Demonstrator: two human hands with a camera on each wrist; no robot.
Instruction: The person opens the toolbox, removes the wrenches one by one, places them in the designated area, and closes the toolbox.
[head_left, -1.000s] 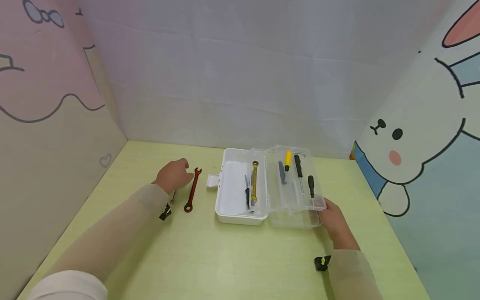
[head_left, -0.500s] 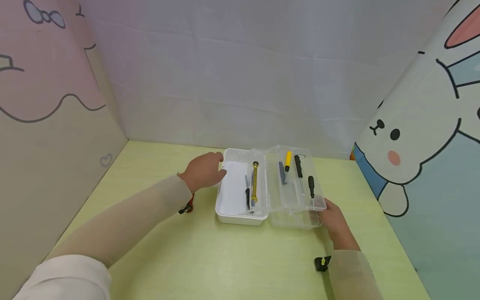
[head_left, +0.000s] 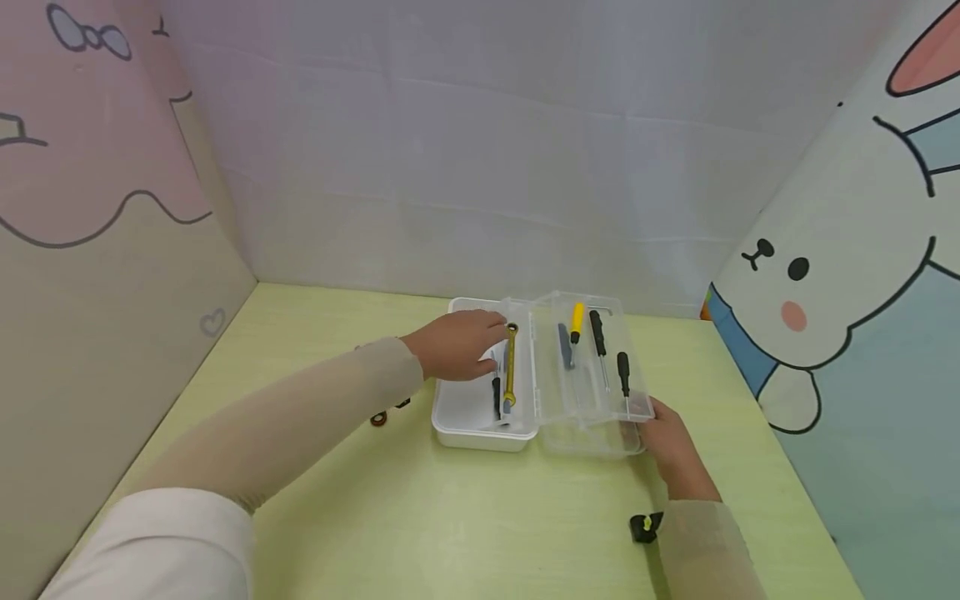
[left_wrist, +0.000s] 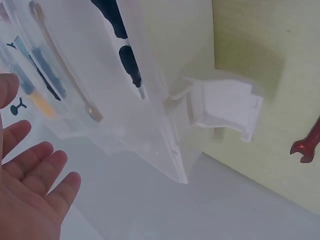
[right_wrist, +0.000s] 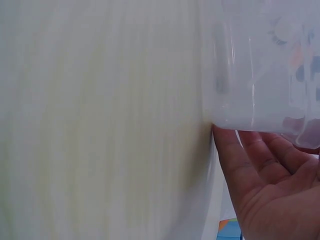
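Note:
My left hand (head_left: 459, 344) is over the white toolbox (head_left: 480, 439), its fingers spread and holding nothing in the left wrist view. A gold combination wrench (head_left: 511, 371) and a small black-handled screwdriver (head_left: 496, 398) lie by its fingertips, within the box's outline. My right hand (head_left: 663, 433) grips the front right corner of a clear plastic tray (head_left: 551, 392), fingers partly seen through the plastic in the right wrist view. That tray carries a yellow-handled screwdriver (head_left: 577, 323), two black-handled screwdrivers and a grey-blue tool (head_left: 565, 346).
Left of the box, a red wrench (left_wrist: 306, 146) lies on the pale yellow table (head_left: 480, 517), mostly behind my left forearm in the head view. The box's white latch (left_wrist: 224, 104) sticks out leftward. Beneath the tray shows a clear lid (head_left: 588, 443). Cartoon-printed walls enclose both sides.
My left hand has moved right, from beside the red wrench to over the white box. The forearm now covers most of that wrench. The right hand and tray have stayed put.

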